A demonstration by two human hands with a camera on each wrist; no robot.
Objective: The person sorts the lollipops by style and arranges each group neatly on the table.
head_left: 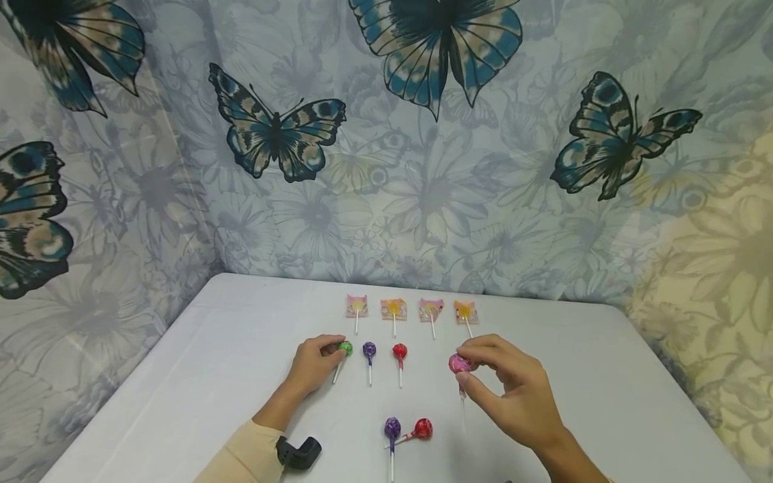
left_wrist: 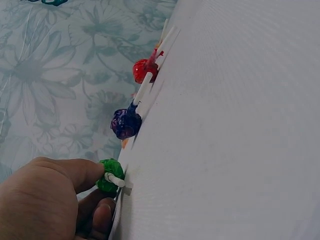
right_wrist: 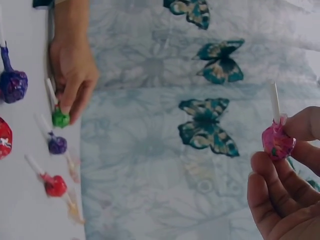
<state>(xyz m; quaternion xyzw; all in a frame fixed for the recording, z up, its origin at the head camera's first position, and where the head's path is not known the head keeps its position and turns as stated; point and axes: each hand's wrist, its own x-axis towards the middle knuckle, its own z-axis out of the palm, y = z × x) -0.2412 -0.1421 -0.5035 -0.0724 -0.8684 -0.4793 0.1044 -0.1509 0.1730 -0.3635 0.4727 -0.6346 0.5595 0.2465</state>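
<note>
On the left of the white table, my left hand (head_left: 313, 365) pinches the wrapped head of a green lollipop (left_wrist: 111, 176), whose white stick points toward me. Held between the thumb and fingers of my right hand (head_left: 513, 392) is a pink lollipop (right_wrist: 278, 141); it appears raised off the table, stick downward in the head view. Between the hands lie a purple lollipop (head_left: 369, 349) and a red lollipop (head_left: 400, 351), side by side with the green one. Closer to me, a second purple lollipop (head_left: 392, 427) and a second red lollipop (head_left: 423, 428) lie with their sticks crossing.
Behind the round lollipops runs a row of several flat lollipops in clear wrappers, among them a pink one (head_left: 357, 307) and an orange one (head_left: 466, 312). A butterfly-patterned cloth (head_left: 386, 221) hangs behind the white table (head_left: 241, 322). A black strap (head_left: 298, 453) is at the left wrist.
</note>
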